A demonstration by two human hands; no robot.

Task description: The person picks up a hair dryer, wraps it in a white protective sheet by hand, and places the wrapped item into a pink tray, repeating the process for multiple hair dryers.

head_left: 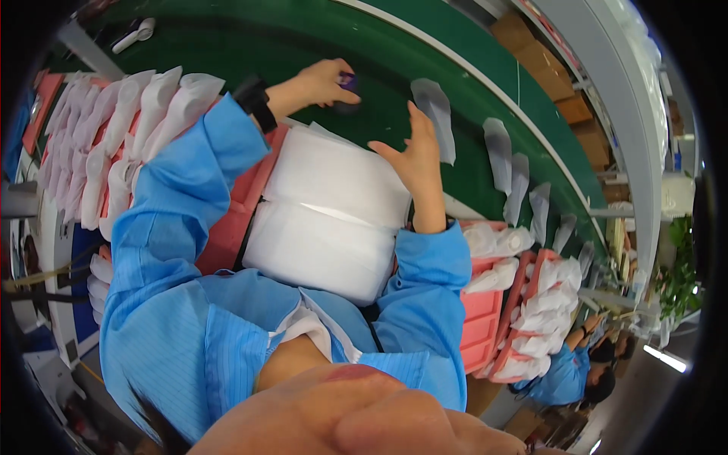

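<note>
The left hand gripped a dark purple item between thumb and fingers, above the green surface toward its near edge. The right hand was spread, thumb apart from fingers, beside a translucent white piece on that surface; contact could not be determined. White sheets lay stacked beside that edge.

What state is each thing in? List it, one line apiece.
Left hand, gripping
Small dark purple object, held in left hand
Right hand, open, fingers spread
Black wristband, worn on left wrist
Two white sheet stacks, lying flat
Translucent sleeve behind right hand, lying on green surface
Pink trays at right, holding white-wrapped items
White-and-black object at upper left, lying on green surface
Tube lamp at far right, lit
</note>
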